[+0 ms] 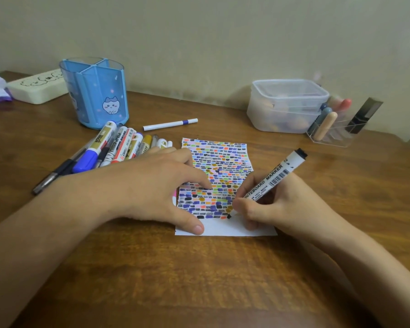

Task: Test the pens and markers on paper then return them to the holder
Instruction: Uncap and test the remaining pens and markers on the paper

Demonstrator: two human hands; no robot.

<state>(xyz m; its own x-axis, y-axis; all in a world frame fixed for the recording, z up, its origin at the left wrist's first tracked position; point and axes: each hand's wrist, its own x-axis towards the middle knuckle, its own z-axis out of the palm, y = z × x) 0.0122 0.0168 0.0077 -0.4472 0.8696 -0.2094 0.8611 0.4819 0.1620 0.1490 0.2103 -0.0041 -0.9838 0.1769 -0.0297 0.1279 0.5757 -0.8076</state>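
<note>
Right hand (277,204) around black whiteboard marker (273,176), tip on paper (225,227).

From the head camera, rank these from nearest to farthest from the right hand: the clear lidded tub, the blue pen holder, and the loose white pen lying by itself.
Measured from the right hand, which grips the whiteboard marker:
1. Clear lidded tub, behind the hand, slightly right, near the wall.
2. Loose white pen, behind and to the left, past the paper.
3. Blue pen holder, far left at the back.
</note>
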